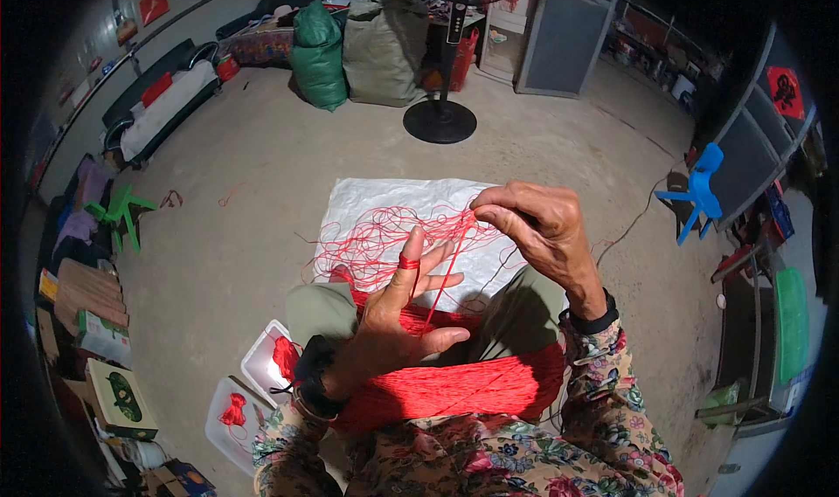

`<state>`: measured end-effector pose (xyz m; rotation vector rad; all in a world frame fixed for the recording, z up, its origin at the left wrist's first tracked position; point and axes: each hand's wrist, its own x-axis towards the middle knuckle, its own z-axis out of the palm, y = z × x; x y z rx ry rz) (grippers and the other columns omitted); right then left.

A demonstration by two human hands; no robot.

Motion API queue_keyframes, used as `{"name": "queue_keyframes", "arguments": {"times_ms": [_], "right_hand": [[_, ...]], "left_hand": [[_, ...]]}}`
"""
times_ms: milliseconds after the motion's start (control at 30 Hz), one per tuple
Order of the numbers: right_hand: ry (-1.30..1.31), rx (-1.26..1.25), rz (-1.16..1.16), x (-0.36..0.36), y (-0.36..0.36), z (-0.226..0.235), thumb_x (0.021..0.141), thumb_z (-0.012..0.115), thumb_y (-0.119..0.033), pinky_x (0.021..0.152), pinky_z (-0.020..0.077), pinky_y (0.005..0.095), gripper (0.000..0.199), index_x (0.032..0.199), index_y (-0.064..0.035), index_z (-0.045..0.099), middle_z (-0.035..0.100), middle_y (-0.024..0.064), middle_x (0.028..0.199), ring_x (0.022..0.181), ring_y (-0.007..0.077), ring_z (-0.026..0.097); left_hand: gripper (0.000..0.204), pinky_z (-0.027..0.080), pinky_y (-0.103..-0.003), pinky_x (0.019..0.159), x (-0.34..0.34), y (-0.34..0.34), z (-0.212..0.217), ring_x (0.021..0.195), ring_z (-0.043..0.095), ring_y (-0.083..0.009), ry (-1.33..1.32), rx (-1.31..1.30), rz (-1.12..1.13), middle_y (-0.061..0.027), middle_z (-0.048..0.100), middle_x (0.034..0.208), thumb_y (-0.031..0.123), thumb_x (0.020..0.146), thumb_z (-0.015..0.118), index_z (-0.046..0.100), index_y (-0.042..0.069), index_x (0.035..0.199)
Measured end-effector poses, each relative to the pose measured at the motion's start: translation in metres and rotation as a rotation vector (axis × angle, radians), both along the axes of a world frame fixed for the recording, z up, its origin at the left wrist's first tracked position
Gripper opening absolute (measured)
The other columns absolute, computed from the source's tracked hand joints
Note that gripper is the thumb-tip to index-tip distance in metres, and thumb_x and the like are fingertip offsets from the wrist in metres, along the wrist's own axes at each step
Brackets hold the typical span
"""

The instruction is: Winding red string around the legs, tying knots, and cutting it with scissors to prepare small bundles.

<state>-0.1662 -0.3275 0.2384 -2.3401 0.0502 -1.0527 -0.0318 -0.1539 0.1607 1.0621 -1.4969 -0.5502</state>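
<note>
My left hand is raised with its fingers spread, and red thread is wound around the index finger. My right hand pinches a strand of that red thread at its fingertips, up and to the right of the left hand. A strand runs taut between the two hands. A thick bundle of red thread lies across my lap. Loose red thread is tangled over a white plastic sheet on the floor in front of my knees.
Two clear plastic trays with small red pieces sit at my left. Cardboard boxes line the left side. A standing fan, green and grey sacks and a sofa stand behind; a blue chair stands at the right.
</note>
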Motion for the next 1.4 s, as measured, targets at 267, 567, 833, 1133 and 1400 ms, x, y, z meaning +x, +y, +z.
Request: {"name": "queue_keyframes", "arguments": {"times_ms": [267, 567, 833, 1133, 1400], "right_hand": [[-0.012, 0.011, 0.012, 0.004, 0.0, 0.0, 0.084, 0.064, -0.008, 0.059, 0.0502, 0.029, 0.009, 0.089, -0.0005, 0.066, 0.067, 0.0109, 0.077, 0.067, 0.0201, 0.065], [-0.017, 0.065, 0.015, 0.011, -0.003, -0.007, 0.085, 0.065, -0.009, 0.06, 0.0495, 0.0246, 0.011, 0.088, 0.0012, 0.068, 0.068, 0.0079, 0.076, 0.068, 0.0124, 0.063], [-0.01, 0.13, 0.013, 0.018, -0.004, -0.011, 0.086, 0.064, -0.011, 0.058, 0.0488, 0.0278, 0.013, 0.088, 0.0009, 0.067, 0.067, 0.0119, 0.076, 0.066, 0.0165, 0.064], [-0.122, 0.133, -0.048, 0.017, 0.0, -0.008, 0.086, 0.064, -0.01, 0.062, 0.0496, 0.0237, 0.013, 0.089, 0.0016, 0.069, 0.068, 0.0076, 0.078, 0.07, 0.0112, 0.063], [-0.137, 0.084, -0.04, 0.021, 0.005, 0.007, 0.084, 0.066, -0.009, 0.059, 0.0495, 0.0267, 0.011, 0.089, 0.0011, 0.067, 0.067, 0.0101, 0.078, 0.068, 0.0145, 0.064]], "left_hand": [[0.114, 0.045, -0.043, 0.095, -0.004, -0.005, 0.005, 0.118, 0.052, -0.0351, -0.015, -0.113, -0.005, -0.0267, 0.022, 0.147, 0.01, 0.071, 0.079, -0.005, 0.013, 0.148], [0.115, 0.042, -0.044, 0.098, 0.001, -0.007, 0.007, 0.116, 0.055, -0.0338, 0.042, -0.19, -0.015, -0.0336, 0.015, 0.146, 0.019, 0.072, 0.08, -0.006, 0.005, 0.147], [0.124, 0.034, -0.046, 0.105, -0.002, -0.009, 0.012, 0.116, 0.053, -0.0388, -0.077, -0.223, 0.055, -0.0358, 0.016, 0.144, 0.045, 0.071, 0.076, -0.016, 0.004, 0.144], [0.099, 0.038, -0.045, 0.101, -0.007, -0.014, 0.008, 0.124, 0.044, -0.0418, 0.26, -0.243, 0.016, -0.0328, 0.011, 0.147, 0.028, 0.076, 0.077, 0.013, -0.007, 0.143], [0.053, 0.038, -0.049, 0.1, -0.001, -0.009, 0.01, 0.128, 0.036, -0.0467, -0.04, -0.16, 0.102, -0.0301, 0.016, 0.148, 0.017, 0.071, 0.078, 0.059, -0.007, 0.115]]}}
